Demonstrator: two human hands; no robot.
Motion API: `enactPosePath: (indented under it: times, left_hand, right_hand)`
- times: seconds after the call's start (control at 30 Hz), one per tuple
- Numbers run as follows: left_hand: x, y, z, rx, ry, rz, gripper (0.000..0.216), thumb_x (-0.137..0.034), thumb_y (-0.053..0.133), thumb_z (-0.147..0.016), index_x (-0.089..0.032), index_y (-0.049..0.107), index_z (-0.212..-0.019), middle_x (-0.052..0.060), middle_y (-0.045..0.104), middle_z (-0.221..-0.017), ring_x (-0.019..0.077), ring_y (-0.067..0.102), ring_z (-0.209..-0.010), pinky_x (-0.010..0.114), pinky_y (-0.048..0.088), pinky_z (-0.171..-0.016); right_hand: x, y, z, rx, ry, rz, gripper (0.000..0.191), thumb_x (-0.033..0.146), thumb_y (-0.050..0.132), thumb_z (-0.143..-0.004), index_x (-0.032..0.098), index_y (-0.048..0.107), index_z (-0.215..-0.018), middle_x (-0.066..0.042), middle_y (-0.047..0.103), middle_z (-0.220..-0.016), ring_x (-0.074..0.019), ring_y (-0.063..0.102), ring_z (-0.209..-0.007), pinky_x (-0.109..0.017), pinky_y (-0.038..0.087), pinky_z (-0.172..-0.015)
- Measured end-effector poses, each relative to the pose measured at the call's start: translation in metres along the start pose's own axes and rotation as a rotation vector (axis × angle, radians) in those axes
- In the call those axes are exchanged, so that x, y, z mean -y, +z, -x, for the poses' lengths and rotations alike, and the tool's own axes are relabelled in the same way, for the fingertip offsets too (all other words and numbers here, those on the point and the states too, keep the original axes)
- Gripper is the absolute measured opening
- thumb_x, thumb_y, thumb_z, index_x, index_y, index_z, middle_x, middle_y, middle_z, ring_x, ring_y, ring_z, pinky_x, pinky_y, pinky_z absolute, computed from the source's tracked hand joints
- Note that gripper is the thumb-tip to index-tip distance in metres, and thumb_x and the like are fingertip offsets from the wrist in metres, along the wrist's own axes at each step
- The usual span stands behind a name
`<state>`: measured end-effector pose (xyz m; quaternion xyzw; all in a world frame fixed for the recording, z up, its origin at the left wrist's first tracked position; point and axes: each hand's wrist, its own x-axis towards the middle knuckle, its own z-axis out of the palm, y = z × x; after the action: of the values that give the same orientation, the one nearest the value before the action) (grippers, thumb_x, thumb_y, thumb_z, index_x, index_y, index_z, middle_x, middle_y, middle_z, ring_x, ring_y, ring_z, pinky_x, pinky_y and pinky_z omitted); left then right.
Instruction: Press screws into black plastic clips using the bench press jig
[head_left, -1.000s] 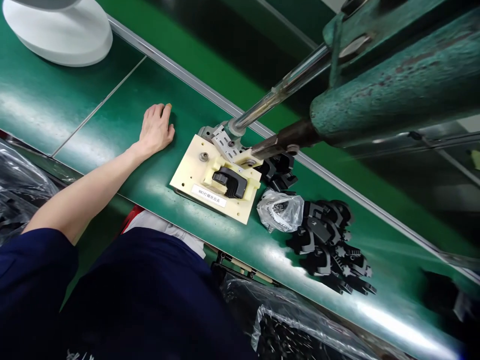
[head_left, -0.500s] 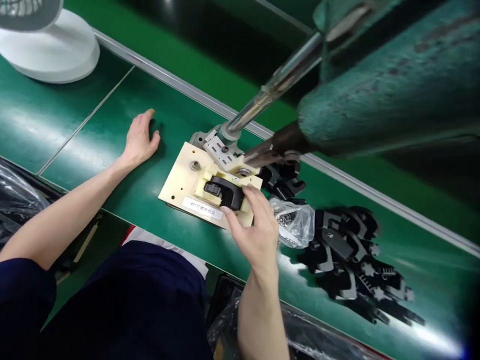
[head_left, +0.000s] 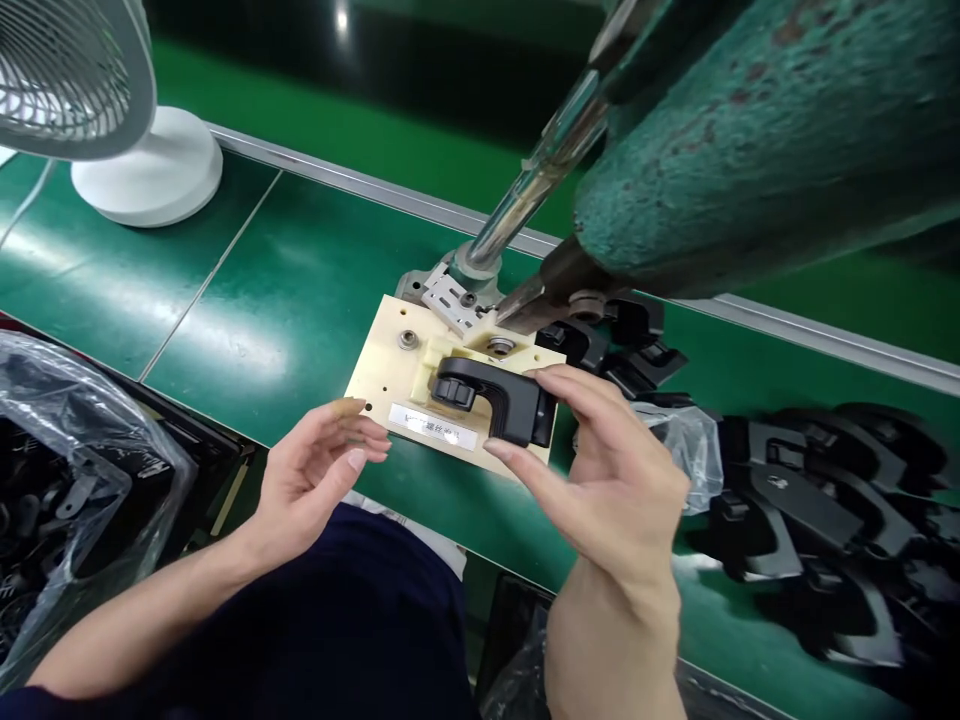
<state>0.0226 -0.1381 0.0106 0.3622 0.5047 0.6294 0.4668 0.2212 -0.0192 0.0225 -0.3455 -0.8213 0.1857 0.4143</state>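
My right hand grips a black plastic clamp between thumb and fingers. The clamp is C-shaped with a ribbed knob at its left end, and it appears lifted a little above the cream-coloured fixture block. That block sits on a cream fixture plate with a white printed label along its front edge. Fingers loosely curved and apart, my left hand hovers by the plate's front left corner and holds nothing.
Above the plate, a green-painted machine reaches in from the upper right beside a metal post. Several black parts and a clear plastic bag lie to the right. A white fan stands at upper left; a plastic-lined bin is below it.
My left hand has come from the tabletop left of the plate to the plate's front left corner. The clamp has risen out of the fixture in my right hand. The camera view has shifted.
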Motion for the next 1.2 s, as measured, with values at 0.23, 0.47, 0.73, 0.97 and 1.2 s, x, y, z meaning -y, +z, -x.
enactPosePath:
  times: [0.23,0.47,0.73,0.97,1.2]
  left_hand:
    - [0.000,0.001,-0.006,0.090,-0.237,0.239,0.048,-0.022,0.075,-0.080,-0.032,0.059,-0.124,0.004,0.070,-0.104,0.0179,0.069,-0.094,0.032,0.060,-0.086]
    - [0.005,-0.005,0.002,0.085,-0.356,0.351,0.052,-0.018,0.078,-0.075,-0.032,0.059,-0.121,0.003,0.069,-0.105,0.0138,0.067,-0.092,0.025,0.055,-0.087]
    - [0.006,-0.004,0.009,0.106,-0.279,0.281,0.050,-0.022,0.076,-0.075,-0.034,0.059,-0.121,0.005,0.069,-0.111,0.0183,0.066,-0.098,0.030,0.055,-0.086]
    - [-0.004,-0.002,0.016,0.250,-0.321,0.411,0.051,-0.023,0.064,-0.077,-0.031,0.055,-0.127,0.006,0.067,-0.121,0.0236,0.064,-0.108,0.037,0.051,-0.094]
    - [-0.009,0.008,0.022,0.152,-0.296,0.403,0.051,-0.014,0.055,-0.073,-0.024,0.056,-0.123,0.004,0.072,-0.104,0.0154,0.063,-0.089,0.027,0.049,-0.083]
  right_hand:
    - [0.038,0.008,0.030,0.004,-0.281,0.069,0.041,0.018,0.078,-0.077,0.017,0.061,-0.114,-0.010,0.069,-0.108,-0.0249,0.065,-0.104,-0.042,0.061,-0.083]
    - [0.043,0.028,0.066,-0.072,-0.410,0.225,0.031,0.004,0.079,-0.071,0.018,0.061,-0.093,-0.007,0.070,-0.105,-0.0242,0.062,-0.112,-0.038,0.061,-0.084]
    - [0.044,0.036,0.073,-0.184,-0.489,0.225,0.019,0.003,0.069,-0.078,0.019,0.060,-0.083,-0.003,0.068,-0.099,-0.0208,0.061,-0.103,-0.035,0.060,-0.079]
    - [0.050,0.039,0.080,-0.186,-0.504,0.229,0.022,0.003,0.064,-0.080,0.023,0.058,-0.074,0.003,0.067,-0.096,-0.0158,0.057,-0.094,-0.031,0.054,-0.084]
    - [0.053,0.053,0.093,-0.271,-0.531,0.150,0.014,0.010,0.062,-0.084,0.022,0.064,-0.078,0.000,0.063,-0.101,-0.0156,0.057,-0.094,-0.034,0.050,-0.098]
